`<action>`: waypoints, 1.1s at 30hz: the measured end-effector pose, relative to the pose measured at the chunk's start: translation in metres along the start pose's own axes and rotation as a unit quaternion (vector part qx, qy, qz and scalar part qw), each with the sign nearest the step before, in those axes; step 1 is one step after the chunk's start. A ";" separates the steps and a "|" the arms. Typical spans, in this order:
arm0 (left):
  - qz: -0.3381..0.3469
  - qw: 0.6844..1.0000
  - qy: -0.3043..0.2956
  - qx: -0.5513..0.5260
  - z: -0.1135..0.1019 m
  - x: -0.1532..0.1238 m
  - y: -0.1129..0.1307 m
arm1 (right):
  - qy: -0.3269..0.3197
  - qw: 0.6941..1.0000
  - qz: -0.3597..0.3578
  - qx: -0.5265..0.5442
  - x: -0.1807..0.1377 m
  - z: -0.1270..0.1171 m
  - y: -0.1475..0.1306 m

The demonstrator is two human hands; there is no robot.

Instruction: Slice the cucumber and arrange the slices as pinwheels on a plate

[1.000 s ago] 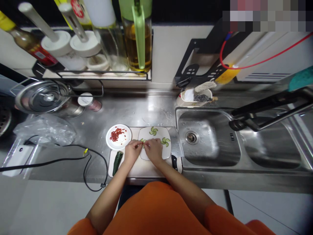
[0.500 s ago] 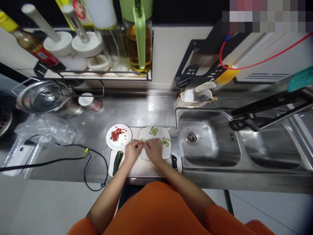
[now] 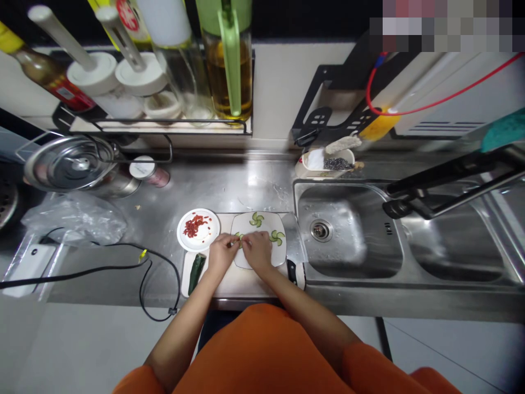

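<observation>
A white square plate (image 3: 266,219) lies on the cutting board (image 3: 229,282), with cucumber slices (image 3: 256,219) set in pinwheel shapes at its back and right. My left hand (image 3: 222,253) is over the plate's left side, its fingers pinched on a thin cucumber slice (image 3: 237,235). Right beside it, my right hand (image 3: 257,250) also has its fingertips closed at the same slices, the two hands nearly touching. The fingers hide most of what lies beneath them. A round white plate (image 3: 184,244) with chopped red pieces (image 3: 194,224) stands to the left.
A cucumber piece (image 3: 197,273) rests on the board's left end. On the right a cleaver (image 3: 294,238) lies along the board, beside the sink (image 3: 348,262). A black cable (image 3: 164,260), a plastic bag (image 3: 77,219) and a lidded pot (image 3: 74,164) occupy the left counter.
The view shifts very slightly. Both hands stay at the plate's left side, with hardly any visible movement of the fingers.
</observation>
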State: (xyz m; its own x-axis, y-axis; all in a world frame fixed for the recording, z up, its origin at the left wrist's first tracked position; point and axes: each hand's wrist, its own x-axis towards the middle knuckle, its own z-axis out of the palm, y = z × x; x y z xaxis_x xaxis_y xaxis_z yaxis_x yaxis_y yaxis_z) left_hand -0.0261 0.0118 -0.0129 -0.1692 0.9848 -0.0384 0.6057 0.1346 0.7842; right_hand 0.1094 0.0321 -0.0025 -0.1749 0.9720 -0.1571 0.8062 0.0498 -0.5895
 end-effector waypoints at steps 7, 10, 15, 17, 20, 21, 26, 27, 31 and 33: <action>-0.011 1.000 -0.003 -0.002 -0.002 -0.001 0.003 | -0.011 1.000 -0.004 -0.011 0.000 0.000 0.000; -0.011 1.000 -0.001 -0.001 -0.002 -0.001 0.004 | -0.014 1.000 -0.004 -0.022 -0.001 -0.001 -0.001; -0.014 1.000 0.005 0.013 -0.001 0.000 0.006 | -0.006 1.000 -0.006 -0.008 -0.001 0.000 -0.001; -0.018 1.000 0.003 0.020 0.000 0.000 0.005 | -0.001 1.000 -0.010 0.000 -0.002 0.000 -0.001; -0.018 1.000 -0.003 0.019 -0.001 -0.001 0.004 | 0.000 1.000 -0.017 0.009 -0.002 0.001 -0.001; -0.016 1.000 -0.005 0.016 -0.001 -0.001 0.004 | -0.001 1.000 -0.019 0.011 -0.002 0.001 -0.001; -0.004 1.000 -0.004 0.013 -0.002 -0.002 0.003 | -0.002 1.000 -0.026 0.009 -0.002 0.001 0.000; -0.003 1.000 -0.003 0.013 -0.002 -0.002 0.003 | 0.000 1.000 -0.027 0.008 -0.002 0.001 0.000; -0.003 1.000 0.003 0.011 -0.005 -0.002 0.005 | 0.010 0.999 -0.035 0.009 -0.002 0.002 0.001; -0.005 1.000 0.006 0.013 -0.006 -0.002 0.006 | 0.016 0.999 -0.040 0.011 -0.002 0.003 0.002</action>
State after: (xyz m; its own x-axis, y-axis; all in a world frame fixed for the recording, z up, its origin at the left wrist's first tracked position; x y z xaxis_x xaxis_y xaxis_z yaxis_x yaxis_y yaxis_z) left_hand -0.0265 0.0098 -0.0044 -0.1855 0.9819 -0.0388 0.6235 0.1482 0.7676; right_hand 0.1098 0.0297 -0.0055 -0.2200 0.9719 -0.0839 0.7772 0.1227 -0.6172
